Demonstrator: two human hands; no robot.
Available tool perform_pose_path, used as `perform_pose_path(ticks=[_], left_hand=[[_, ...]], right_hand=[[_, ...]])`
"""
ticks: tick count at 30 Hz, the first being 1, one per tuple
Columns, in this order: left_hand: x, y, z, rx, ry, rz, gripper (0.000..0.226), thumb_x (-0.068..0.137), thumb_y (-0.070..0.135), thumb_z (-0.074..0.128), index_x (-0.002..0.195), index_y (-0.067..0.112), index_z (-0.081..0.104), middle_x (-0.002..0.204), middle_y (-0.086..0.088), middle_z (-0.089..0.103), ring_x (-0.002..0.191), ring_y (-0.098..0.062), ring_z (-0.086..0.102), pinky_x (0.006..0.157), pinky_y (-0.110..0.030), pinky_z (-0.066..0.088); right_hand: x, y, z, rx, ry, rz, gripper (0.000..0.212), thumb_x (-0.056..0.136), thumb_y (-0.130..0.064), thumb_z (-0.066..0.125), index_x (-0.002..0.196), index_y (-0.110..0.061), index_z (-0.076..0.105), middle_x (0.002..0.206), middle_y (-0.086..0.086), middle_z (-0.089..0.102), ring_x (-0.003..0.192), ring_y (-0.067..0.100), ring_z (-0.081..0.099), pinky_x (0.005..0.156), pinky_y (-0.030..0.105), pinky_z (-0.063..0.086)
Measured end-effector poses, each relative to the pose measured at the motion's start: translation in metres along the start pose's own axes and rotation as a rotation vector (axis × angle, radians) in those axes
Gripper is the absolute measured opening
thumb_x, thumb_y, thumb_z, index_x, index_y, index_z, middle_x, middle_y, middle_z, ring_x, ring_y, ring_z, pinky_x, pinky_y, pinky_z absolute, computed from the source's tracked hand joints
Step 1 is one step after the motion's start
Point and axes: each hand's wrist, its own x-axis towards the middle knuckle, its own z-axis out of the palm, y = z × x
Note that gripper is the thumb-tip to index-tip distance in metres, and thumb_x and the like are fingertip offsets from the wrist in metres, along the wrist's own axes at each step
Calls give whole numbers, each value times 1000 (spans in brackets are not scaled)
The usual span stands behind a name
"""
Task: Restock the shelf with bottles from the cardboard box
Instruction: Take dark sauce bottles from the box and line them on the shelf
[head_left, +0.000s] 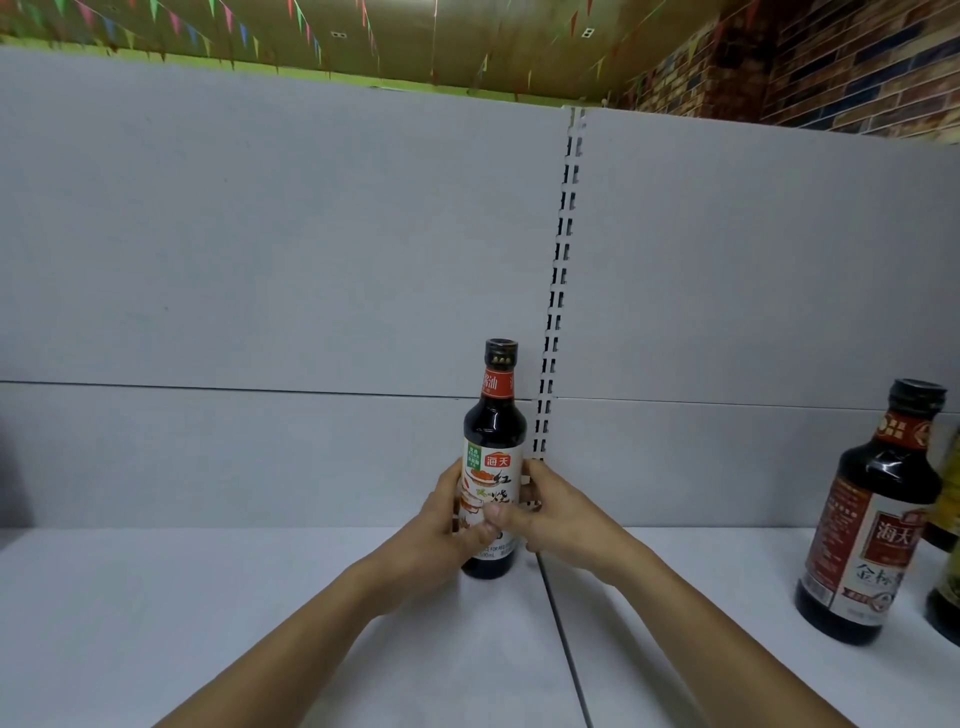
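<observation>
Left hand (451, 525) and right hand (545, 512) both wrap fingers round dark sauce bottle (491, 462), upright on white shelf (260, 613) near slotted upright (558, 291); larger dark bottle (872, 514) stands well apart at right

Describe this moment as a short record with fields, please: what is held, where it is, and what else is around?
held item: dark sauce bottle, upright, black cap, base seemingly on the white shelf
left hand: grips its label from the left
right hand: grips it from the right
position: just left of the seam between shelf boards
nearby: larger dark bottle standing at the right
</observation>
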Motion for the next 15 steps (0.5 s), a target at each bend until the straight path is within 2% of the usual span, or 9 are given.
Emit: perform_pose_path(ticks=[2, 4, 5, 8, 10, 12, 15], left_hand=[[-2, 7, 5, 40, 59, -5, 71, 99, 20, 66, 150, 42, 22, 133, 17, 50, 112, 5, 56, 90, -14, 52], [-4, 12, 10, 69, 120, -24, 73, 96, 24, 71, 151, 41, 25, 139, 5, 44, 115, -6, 56, 102, -26, 51], [-7, 15, 13, 78, 143, -36, 74, 95, 25, 72, 150, 42, 25, 141, 1, 41, 117, -9, 54, 103, -28, 48], [-16, 23, 17, 110, 178, -57, 80, 94, 26, 72, 149, 46, 18, 139, 3, 32, 118, -12, 45, 97, -22, 38], [-23, 27, 18, 133, 199, -77, 92, 94, 29, 73, 157, 40, 7, 140, 4, 26, 119, -9, 38, 97, -23, 35], [-31, 31, 16, 140, 238, -88, 101, 92, 34, 74, 161, 37, 0, 150, 0, 25, 122, -9, 38, 99, -24, 37], [-45, 40, 11, 121, 342, -67, 103, 91, 42, 74, 161, 41, -2, 159, -3, 26, 141, -17, 40, 108, -33, 42]], right_hand=[[-4, -2, -2, -37, -29, 25, 48, 94, -40, 69, 134, -26, 46, 115, -12, 62, 104, 10, 63, 85, 32, 57], [-10, -4, -5, -75, -57, 54, 35, 96, -42, 65, 121, -20, 52, 100, -7, 64, 91, 13, 65, 79, 34, 59], [-13, -5, -7, -100, -71, 69, 31, 97, -43, 63, 112, -17, 57, 96, -1, 66, 86, 18, 66, 80, 37, 59], [-18, -6, -10, -227, -85, 56, 42, 97, -50, 59, 98, -9, 67, 103, 20, 71, 95, 34, 71, 86, 49, 59], [-24, -8, -11, -275, -78, 27, 40, 97, -52, 57, 95, -14, 66, 105, 17, 72, 97, 31, 70, 89, 49, 59], [-29, -10, -9, -278, -40, -23, 31, 96, -53, 57, 98, -23, 64, 101, 2, 72, 94, 20, 70, 89, 44, 59], [-39, -25, -4, -245, 34, -144, 25, 96, -50, 57, 103, -27, 66, 101, -8, 70, 95, 11, 68, 88, 40, 59]])
